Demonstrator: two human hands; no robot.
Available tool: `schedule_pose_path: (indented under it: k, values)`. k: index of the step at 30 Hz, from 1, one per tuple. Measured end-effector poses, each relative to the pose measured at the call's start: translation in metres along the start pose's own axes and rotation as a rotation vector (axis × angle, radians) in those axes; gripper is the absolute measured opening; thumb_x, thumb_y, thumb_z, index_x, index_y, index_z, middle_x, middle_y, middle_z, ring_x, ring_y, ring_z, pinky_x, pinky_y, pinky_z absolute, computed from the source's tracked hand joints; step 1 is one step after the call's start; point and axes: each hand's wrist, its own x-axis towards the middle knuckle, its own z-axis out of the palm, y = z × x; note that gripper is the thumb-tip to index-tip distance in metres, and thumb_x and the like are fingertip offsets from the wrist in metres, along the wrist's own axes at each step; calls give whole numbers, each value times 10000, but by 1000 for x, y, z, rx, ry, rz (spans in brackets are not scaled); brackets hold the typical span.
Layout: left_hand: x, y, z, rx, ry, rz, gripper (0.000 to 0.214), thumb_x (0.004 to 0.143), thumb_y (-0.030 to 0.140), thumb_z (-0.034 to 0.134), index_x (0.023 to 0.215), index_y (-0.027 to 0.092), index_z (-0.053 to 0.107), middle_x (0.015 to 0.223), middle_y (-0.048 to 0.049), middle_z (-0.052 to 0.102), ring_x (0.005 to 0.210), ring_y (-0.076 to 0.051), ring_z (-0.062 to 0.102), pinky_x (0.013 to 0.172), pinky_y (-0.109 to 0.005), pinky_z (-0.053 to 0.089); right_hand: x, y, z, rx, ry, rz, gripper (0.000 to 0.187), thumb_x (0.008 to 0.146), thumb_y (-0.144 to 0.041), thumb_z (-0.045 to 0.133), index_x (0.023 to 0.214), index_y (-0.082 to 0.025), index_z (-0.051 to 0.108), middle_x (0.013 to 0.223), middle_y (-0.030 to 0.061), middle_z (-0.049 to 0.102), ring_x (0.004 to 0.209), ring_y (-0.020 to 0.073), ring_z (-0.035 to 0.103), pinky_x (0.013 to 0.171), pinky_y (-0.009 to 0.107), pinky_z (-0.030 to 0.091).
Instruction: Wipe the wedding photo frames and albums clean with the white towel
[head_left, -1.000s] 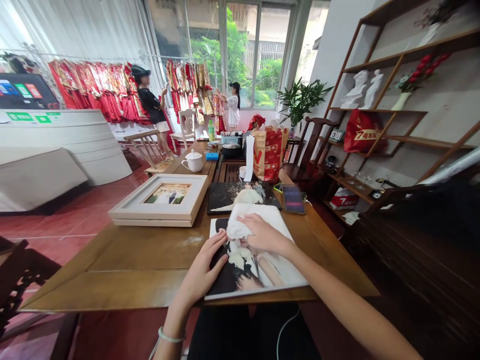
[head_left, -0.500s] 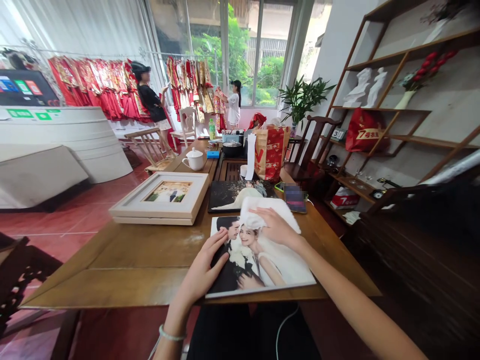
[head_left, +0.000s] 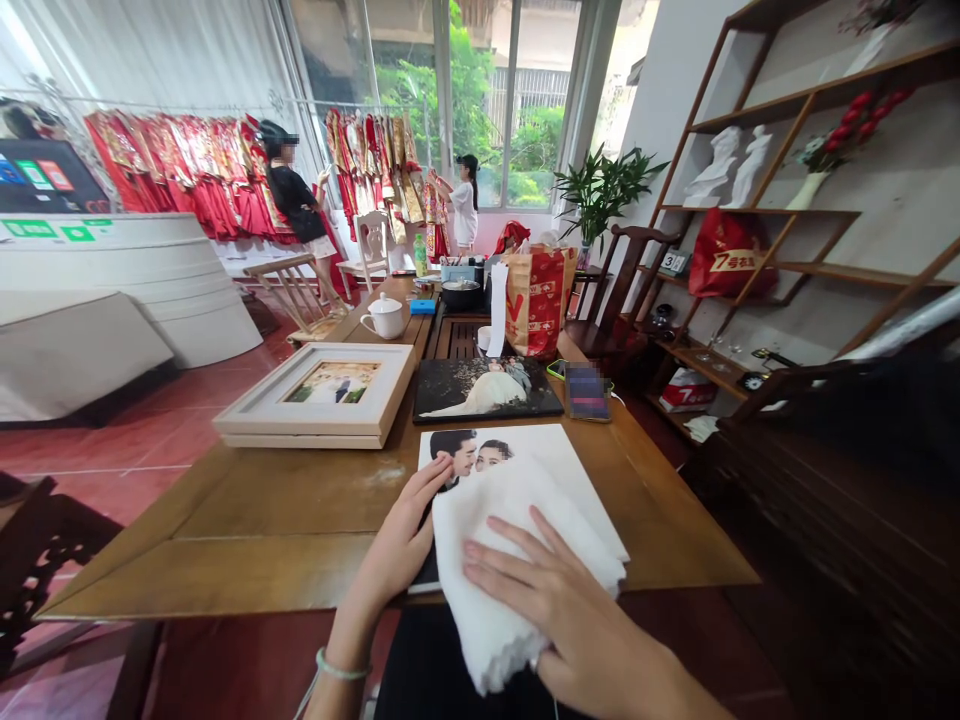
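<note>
A large glossy photo print [head_left: 555, 455] of a couple lies flat at the near edge of the wooden table [head_left: 300, 515]. My left hand [head_left: 401, 545] rests open on its left edge, fingers stretched flat, a bead bracelet at the wrist. My right hand [head_left: 566, 600] lies flat with spread fingers on a white cloth [head_left: 487, 550], pressing it onto the lower part of the print; the cloth hangs over the table's near edge.
Behind the print lie a second, dark photo print [head_left: 484, 388], a phone [head_left: 586, 392] and stacked white picture frames [head_left: 322, 395]. Farther back stand a teapot [head_left: 386, 317] and a red gift bag [head_left: 536, 300]. Wooden shelves [head_left: 750, 215] fill the right. Two people stand at red garment racks [head_left: 172, 175].
My right hand has drawn the white cloth from the print's top down across the picture to its near edge. The left hand has stayed on the left edge.
</note>
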Motion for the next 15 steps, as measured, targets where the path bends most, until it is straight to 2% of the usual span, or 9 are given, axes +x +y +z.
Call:
schedule_pose_path:
  k: [3,7,11,13,15]
  values:
    - [-1,0,0,12,5,-9,413,939,248,386,1336,236,499,1467,-61,421,1380,-218,340,1163,-450,236,-14,20,-11,0,15,72,976,478,-44,371,1409,-339,379,1467,-110,367,1412,158,184,1165,493,36]
    - [-2,1,-1,20,3,-17,403,946,251,387,1334,246,498,1475,-54,410,1387,-214,326,1165,-451,228,-11,75,-27,-43,116,187,941,509,-31,370,1407,-312,393,1467,-64,381,1405,181,216,1154,516,91]
    - [-2,1,-1,18,0,-22,400,950,262,388,1335,258,495,1479,-50,404,1388,-215,326,1162,-452,237,19,123,-41,-48,211,279,830,594,-47,394,1395,-263,424,1462,-2,404,1392,221,253,1136,539,128]
    - [-2,2,-1,19,0,-21,396,948,268,393,1328,256,504,1473,-51,412,1385,-218,331,1161,-451,241,39,134,-46,-70,223,291,800,620,-57,411,1396,-253,423,1459,24,411,1384,243,267,1122,562,128]
    - [-1,2,-1,21,4,-15,393,947,273,395,1322,256,511,1467,-52,422,1382,-222,337,1160,-452,244,55,134,-47,-96,221,286,787,629,-60,423,1391,-258,428,1463,29,405,1385,257,260,1111,589,103]
